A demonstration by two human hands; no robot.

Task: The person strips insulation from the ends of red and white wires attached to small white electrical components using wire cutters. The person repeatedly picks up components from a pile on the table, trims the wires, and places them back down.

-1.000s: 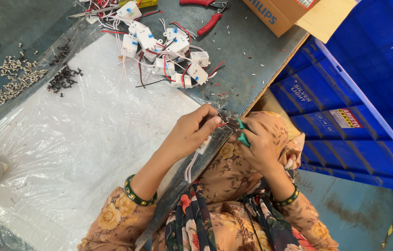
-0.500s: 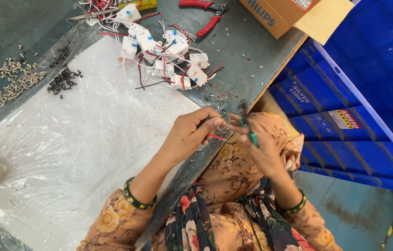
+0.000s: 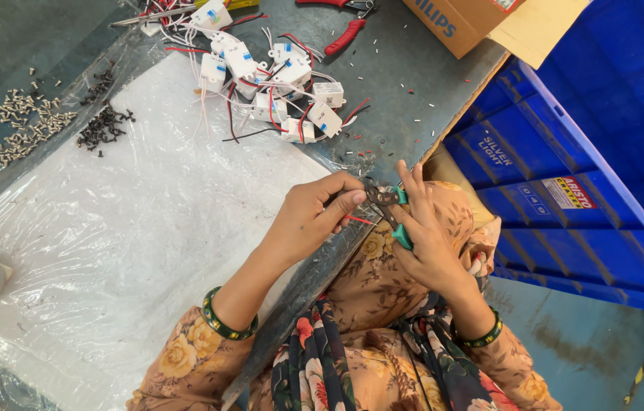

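Right at the worktop [image 3: 413,91] edge, the left hand [image 3: 310,217] pinches a thin red wire [image 3: 356,220], its grip narrow, while the right hand [image 3: 428,243] is closed around small teal-handled cutters [image 3: 392,217] whose tip meets the wire. Fingertips sit very near the blades; a slip could nick skin or cut the wire wrongly.

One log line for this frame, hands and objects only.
left hand: pinches thin red wire | right hand: grips small teal-handled cutters | jaws at wire | nearby: pile of white wired modules
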